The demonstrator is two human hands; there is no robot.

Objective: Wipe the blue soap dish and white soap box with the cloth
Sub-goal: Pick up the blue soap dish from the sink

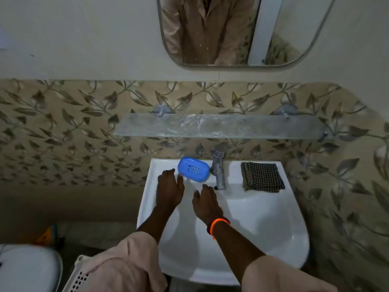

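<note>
A blue soap dish point(193, 169) lies on the back ledge of the white washbasin point(263, 218), left of the tap. A folded black-and-white checked cloth point(262, 175) lies on the ledge to the right of the tap. My left hand point(169, 189) hovers palm down just left of and below the dish, fingers straight, its fingertips close to the dish's edge. My right hand point(206, 202), with an orange band at the wrist, is held over the basin below the dish, fingers relaxed and holding nothing. No white soap box is in view.
A chrome tap point(219, 167) stands between dish and cloth. A glass shelf point(221, 127) hangs on the leaf-patterned wall above, under a mirror point(242, 28). A white perforated basket point(77, 277) and a white toilet lid point(27, 268) sit at lower left.
</note>
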